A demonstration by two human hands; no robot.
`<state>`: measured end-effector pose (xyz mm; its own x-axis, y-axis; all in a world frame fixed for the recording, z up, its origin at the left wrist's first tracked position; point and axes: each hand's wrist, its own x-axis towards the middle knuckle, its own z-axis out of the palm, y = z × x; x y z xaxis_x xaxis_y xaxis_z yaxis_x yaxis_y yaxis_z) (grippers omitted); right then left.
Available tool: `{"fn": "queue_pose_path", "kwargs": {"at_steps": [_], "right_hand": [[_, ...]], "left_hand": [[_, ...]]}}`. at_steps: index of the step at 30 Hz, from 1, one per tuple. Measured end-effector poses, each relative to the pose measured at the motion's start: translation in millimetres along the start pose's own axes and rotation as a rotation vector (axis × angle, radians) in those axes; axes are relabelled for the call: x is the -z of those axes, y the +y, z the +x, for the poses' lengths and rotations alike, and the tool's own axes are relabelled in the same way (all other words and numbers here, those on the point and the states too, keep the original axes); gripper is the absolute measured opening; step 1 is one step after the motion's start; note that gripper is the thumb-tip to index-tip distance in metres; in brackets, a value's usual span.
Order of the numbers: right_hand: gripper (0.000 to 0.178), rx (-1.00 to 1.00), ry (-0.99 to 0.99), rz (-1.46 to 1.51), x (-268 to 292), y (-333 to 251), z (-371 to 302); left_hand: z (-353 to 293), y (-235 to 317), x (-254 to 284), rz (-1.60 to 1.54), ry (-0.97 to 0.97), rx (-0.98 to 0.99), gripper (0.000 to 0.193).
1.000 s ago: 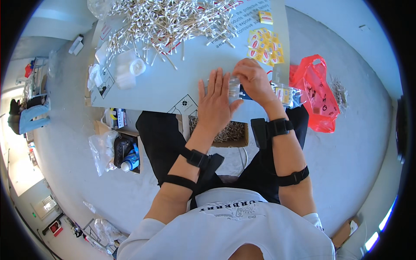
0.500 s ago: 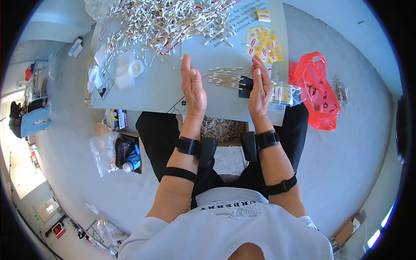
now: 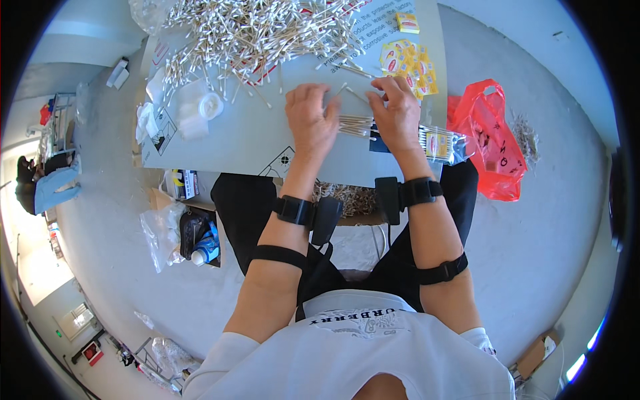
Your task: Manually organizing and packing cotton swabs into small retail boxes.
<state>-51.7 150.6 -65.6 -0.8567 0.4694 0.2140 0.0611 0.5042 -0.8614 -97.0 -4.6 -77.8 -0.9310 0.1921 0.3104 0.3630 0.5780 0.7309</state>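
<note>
Over the table's near half, my left hand (image 3: 311,123) has its fingers curled. Its blurred thumb side meets a slanting cotton swab (image 3: 343,87), which it seems to hold. My right hand (image 3: 399,119) bends thumb and fingers together, with another swab (image 3: 357,96) running to its thumb. Swab sticks (image 3: 357,70) also reach its fingertips. Between my wrists lies a small row of aligned swabs (image 3: 355,125), their right ends over a dark flat piece (image 3: 378,143) partly under my right hand. Right of that hand is a clear pack of swabs (image 3: 440,145) with a yellow label.
A big loose swab heap (image 3: 260,40) covers the far left of the table (image 3: 227,150). Yellow cards (image 3: 408,67) lie far right, clear plastic packaging (image 3: 198,110) at left. A red plastic bag (image 3: 490,140) hangs beside the right edge. A box of swabs (image 3: 347,197) stands below.
My hands were upright and flat, palms facing, beside the swabs. Now they have turned over and curled, moving slightly closer, and a few loose swabs have been lifted from the table.
</note>
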Motion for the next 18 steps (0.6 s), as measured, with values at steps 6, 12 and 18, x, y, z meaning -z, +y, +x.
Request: {"fn": "queue_pose_path", "kwargs": {"at_steps": [6, 12, 18], "right_hand": [[0.005, 0.158, -0.333, -0.226, -4.6, 2.9, 8.2], [0.006, 0.272, 0.024, -0.295, -17.8, 8.6, 31.9], [0.002, 0.333, -0.114, -0.477, -12.6, 13.0, 37.8]], "left_hand": [[-15.9, 6.2, -0.3, 0.264, -0.044, -0.131, 0.013], [-29.1, 7.3, 1.9, 0.156, -0.028, -0.173, 0.018], [-27.5, 5.6, 2.8, 0.17, -0.117, -0.294, 0.023]]}}
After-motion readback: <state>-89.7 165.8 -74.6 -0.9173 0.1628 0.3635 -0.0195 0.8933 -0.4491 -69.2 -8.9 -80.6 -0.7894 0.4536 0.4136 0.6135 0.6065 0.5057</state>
